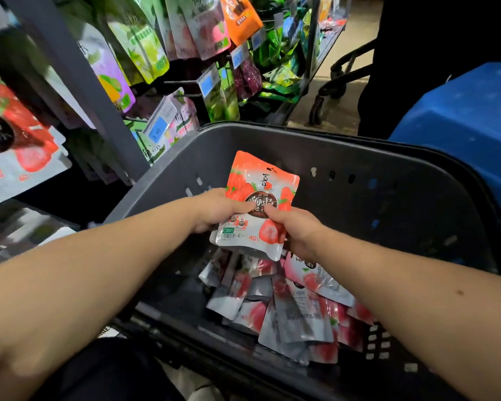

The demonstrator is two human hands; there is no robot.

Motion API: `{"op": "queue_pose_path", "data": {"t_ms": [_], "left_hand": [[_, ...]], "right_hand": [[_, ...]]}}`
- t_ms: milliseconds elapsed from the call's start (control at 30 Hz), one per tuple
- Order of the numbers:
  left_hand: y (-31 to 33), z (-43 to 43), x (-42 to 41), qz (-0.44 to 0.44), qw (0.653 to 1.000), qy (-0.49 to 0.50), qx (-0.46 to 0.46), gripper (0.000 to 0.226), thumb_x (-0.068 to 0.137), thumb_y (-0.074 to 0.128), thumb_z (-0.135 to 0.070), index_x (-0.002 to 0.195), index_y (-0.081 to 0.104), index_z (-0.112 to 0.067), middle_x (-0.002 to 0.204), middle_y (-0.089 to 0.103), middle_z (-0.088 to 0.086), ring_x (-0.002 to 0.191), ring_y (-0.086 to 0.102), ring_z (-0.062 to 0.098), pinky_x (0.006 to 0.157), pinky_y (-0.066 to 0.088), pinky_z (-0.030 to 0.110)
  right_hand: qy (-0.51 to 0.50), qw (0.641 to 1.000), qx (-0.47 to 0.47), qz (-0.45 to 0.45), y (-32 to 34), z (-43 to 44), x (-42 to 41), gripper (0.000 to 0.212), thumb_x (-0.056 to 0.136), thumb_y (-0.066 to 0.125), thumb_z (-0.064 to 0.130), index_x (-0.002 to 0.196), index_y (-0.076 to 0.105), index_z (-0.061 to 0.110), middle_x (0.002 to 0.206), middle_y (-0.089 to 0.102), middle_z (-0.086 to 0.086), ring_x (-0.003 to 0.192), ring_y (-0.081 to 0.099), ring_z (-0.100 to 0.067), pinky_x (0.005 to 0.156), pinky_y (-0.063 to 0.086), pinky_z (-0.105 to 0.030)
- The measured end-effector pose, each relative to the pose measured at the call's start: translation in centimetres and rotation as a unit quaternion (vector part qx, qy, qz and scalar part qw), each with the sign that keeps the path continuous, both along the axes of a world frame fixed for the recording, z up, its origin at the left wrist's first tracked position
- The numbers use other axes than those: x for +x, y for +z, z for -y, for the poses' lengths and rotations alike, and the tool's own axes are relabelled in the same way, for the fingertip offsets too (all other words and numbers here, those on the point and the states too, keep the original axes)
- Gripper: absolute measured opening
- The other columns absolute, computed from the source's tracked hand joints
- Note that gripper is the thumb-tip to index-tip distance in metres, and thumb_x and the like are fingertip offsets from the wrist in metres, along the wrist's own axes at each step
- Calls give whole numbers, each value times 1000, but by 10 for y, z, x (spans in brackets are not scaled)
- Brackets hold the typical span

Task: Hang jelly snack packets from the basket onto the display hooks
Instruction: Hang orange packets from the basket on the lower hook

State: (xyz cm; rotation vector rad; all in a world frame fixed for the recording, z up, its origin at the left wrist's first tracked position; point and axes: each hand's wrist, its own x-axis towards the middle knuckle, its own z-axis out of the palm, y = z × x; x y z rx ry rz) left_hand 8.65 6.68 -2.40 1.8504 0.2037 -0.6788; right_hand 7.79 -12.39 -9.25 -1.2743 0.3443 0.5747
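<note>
A small stack of strawberry jelly packets (265, 180), red and white with a hang hole at the top, is held upright above the grey basket (272, 140). My left hand (220, 208) grips its left side, thumb on the front. My right hand (297, 230) grips its lower right corner. Several more packets (289, 308) lie jumbled at the bottom of the basket. Display hooks (182, 95) with hanging snack bags and blue price tags fill the rack at the upper left. Matching strawberry packets (26, 151) hang at the far left.
A grey rack upright (78, 82) slants between the hanging bags and the basket. A blue crate (469, 117) sits to the right behind the basket. A person in dark clothes (411, 68) and a trolley wheel (318, 108) stand in the aisle beyond.
</note>
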Motion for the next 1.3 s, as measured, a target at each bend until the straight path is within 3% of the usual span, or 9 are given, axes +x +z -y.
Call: {"op": "queue_pose_path", "data": {"t_ms": [167, 467, 633, 733, 800, 867, 1033, 1233, 1300], "left_hand": [[44, -14, -4, 92, 995, 14, 39, 19, 96, 70, -27, 104, 73, -11, 92, 79, 4, 80, 77, 18, 74, 61, 30], [54, -38, -25, 143, 971, 190, 1, 20, 98, 67, -30, 106, 74, -13, 96, 80, 6, 90, 76, 27, 95, 57, 50], [65, -44, -36, 216, 948, 216, 87, 23, 96, 66, -40, 94, 76, -19, 93, 79, 0, 92, 75, 24, 95, 57, 45], [85, -45, -47, 258, 928, 242, 122, 28, 98, 63, -42, 91, 75, -17, 93, 78, 2, 91, 74, 25, 87, 56, 39], [96, -50, -54, 278, 916, 265, 116, 29, 98, 63, -42, 87, 75, -17, 90, 78, 1, 90, 74, 24, 88, 56, 42], [106, -56, -60, 296, 907, 281, 100, 24, 98, 63, -39, 87, 75, -22, 90, 78, -6, 90, 74, 18, 89, 56, 40], [112, -69, -68, 307, 897, 310, 75, 21, 99, 62, -38, 92, 75, -23, 86, 78, -11, 79, 74, 7, 70, 55, 23], [111, -72, -73, 295, 900, 312, 72, 22, 100, 61, -39, 99, 75, -22, 87, 79, -11, 76, 75, 4, 65, 55, 20], [111, -71, -76, 298, 901, 306, 77, 23, 101, 61, -39, 102, 76, -21, 88, 79, -11, 77, 75, 4, 61, 55, 17]], "right_hand": [[48, 996, 62, 31, 31, -15, 9, 44, 91, 73, 33, 127, 67, 8, 117, 75, -13, 113, 71, -32, 102, 53, -49], [113, 989, 85, 51, 85, -26, 6, 42, 99, 58, 46, 113, 69, 9, 105, 76, -11, 101, 71, -28, 104, 51, -46], [93, 986, 138, 15, 73, -19, 8, 36, 98, 42, 26, 116, 68, 8, 120, 72, -14, 116, 65, -30, 112, 45, -47], [76, 993, 94, 9, 61, -31, 15, 38, 98, 43, 21, 125, 64, 5, 99, 75, -11, 90, 72, -24, 91, 57, -39], [92, 995, -36, 32, 44, -45, 13, 17, 96, 52, 7, 105, 64, 0, 75, 62, -16, 57, 56, -19, 56, 50, -28], [107, 973, -198, 54, 19, -62, 10, 8, 88, 65, -2, 81, 65, 0, 70, 57, -18, 51, 52, -22, 51, 49, -29], [195, 893, -401, 58, -26, -105, 7, 41, 87, 77, 43, 106, 70, 7, 107, 71, 0, 104, 69, -22, 88, 54, -27], [190, 906, -373, 51, -39, -126, 6, 37, 93, 67, 21, 127, 65, 6, 128, 67, -14, 117, 65, -29, 62, 44, -21], [154, 920, -356, 54, -39, -127, 5, 37, 99, 57, 18, 135, 62, 10, 138, 62, -10, 127, 59, -28, 71, 48, -19]]}}
